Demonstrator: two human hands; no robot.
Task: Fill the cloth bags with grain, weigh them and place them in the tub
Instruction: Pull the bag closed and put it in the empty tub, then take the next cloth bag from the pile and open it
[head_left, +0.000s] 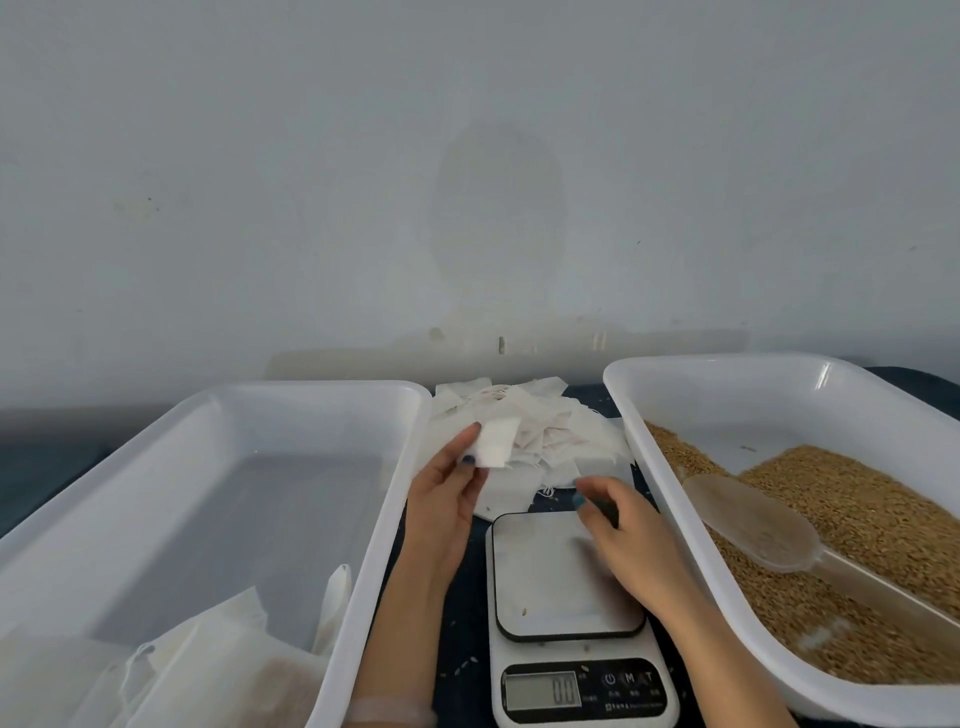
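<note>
While left hand (441, 496) pinches bag (496, 441), right hand (631, 543) hovers.

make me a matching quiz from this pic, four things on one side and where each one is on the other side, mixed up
Things:
1. scoop
2. scale
3. filled bags
4. empty cloth bag

Places:
a. in the near corner of the left tub
b. pinched in the left hand
c. lying on the grain in the right tub
d. on the table between the two tubs

Pairs: 1-c, 2-d, 3-a, 4-b
</note>
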